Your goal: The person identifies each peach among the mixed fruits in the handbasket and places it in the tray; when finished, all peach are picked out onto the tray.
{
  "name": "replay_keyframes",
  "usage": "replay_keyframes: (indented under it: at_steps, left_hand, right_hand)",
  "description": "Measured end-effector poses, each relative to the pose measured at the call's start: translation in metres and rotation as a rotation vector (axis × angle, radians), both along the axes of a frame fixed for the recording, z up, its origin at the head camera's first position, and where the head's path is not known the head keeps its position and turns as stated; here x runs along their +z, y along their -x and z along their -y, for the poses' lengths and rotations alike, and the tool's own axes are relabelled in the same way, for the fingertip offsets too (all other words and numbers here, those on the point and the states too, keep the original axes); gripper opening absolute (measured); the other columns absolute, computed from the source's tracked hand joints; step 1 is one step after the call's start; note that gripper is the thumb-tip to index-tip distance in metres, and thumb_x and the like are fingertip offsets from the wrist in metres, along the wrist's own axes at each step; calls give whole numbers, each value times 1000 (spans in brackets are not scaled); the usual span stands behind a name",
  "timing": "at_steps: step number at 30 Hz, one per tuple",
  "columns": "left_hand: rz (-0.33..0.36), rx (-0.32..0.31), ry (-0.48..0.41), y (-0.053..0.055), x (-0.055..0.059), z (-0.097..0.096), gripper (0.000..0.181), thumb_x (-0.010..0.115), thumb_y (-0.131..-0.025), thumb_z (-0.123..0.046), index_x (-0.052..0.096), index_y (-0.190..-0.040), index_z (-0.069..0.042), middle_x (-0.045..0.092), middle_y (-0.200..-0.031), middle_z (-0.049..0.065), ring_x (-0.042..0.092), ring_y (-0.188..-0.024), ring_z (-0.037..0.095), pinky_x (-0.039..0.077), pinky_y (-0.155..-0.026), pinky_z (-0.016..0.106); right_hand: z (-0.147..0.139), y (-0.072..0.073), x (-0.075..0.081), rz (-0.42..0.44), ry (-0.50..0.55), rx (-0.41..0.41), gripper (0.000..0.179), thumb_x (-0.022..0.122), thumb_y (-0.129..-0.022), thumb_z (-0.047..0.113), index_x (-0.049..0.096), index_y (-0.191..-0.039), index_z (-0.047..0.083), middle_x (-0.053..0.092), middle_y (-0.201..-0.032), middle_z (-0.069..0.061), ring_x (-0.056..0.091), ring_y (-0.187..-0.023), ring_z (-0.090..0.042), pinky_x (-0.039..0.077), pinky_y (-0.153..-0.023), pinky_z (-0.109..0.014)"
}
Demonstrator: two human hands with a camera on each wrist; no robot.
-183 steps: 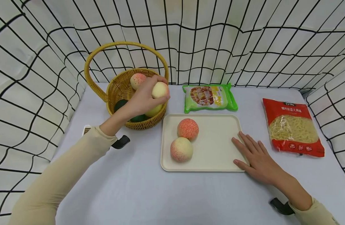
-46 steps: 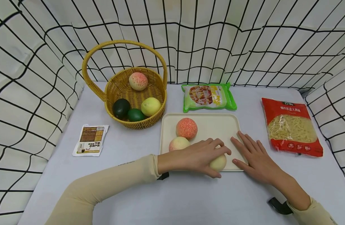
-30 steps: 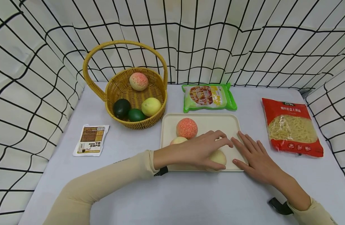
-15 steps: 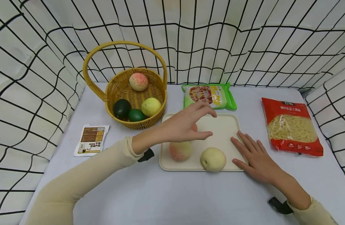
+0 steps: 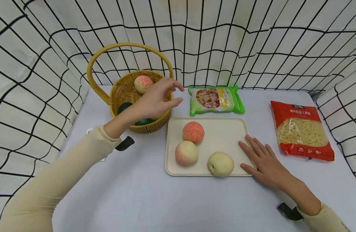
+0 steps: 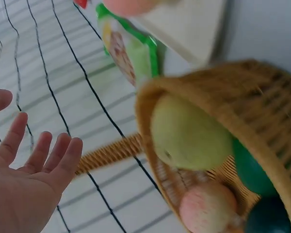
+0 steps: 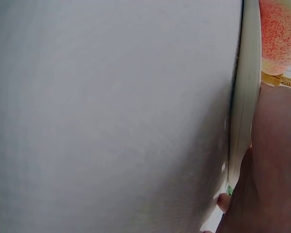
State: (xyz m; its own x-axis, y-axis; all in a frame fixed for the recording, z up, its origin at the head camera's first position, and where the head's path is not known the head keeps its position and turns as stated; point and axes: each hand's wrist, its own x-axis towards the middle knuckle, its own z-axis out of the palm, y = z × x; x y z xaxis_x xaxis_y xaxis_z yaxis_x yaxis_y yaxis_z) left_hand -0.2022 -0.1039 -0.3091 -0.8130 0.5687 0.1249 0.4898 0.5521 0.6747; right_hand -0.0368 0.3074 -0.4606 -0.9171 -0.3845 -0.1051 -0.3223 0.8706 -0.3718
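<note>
My left hand [image 5: 154, 100] hovers over the right side of the wicker basket [image 5: 126, 93], fingers bent a little and holding nothing. The left wrist view shows a yellow-green fruit [image 6: 186, 133], a pink-speckled peach [image 6: 208, 208] and dark green fruits [image 6: 254, 167] inside the basket. On the cream tray [image 5: 221, 133] lie a red-speckled peach [image 5: 193, 132], a half-blushed peach [image 5: 187, 153] touching it, and a pale yellow peach [image 5: 220, 164] apart at the front edge. My right hand [image 5: 266, 167] lies flat, its straight fingers resting on the tray's right edge.
A green food packet [image 5: 214, 100] lies behind the tray. To the right is a red pasta bag [image 5: 302, 132]. My left sleeve mostly covers a small white packet. Black netting [image 5: 201, 30] over white cloth surrounds the table, and the basket's tall handle [image 5: 131, 44] arches up.
My left hand carried the pale peach from the basket to the tray and let go of it. It then moved left and back over the basket. My right hand stayed put.
</note>
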Motion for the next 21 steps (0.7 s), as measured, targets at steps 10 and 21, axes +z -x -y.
replay_keyframes:
  at_steps: [10,21]
  left_hand:
    - [192,224,5,52,-1,47,50,58,-107,-36,54,-148,-8,49,-160,13,53,-141,34,47,-113,54]
    - [364,364,149,92,-2,69,70,51,-107,-47,31,-162,-9,23,-171,24,34,-153,41,38,-119,58]
  right_hand:
    - [-2,1,-2,11,-6,-11,85,64,-101,52,21,-171,30,10,-182,-9,12,-164,-44,10,-127,-76]
    - [0,1,-3,15,6,-15,84,64,-102,53,21,-171,32,9,-182,-7,11,-165,-43,8,-128,-75]
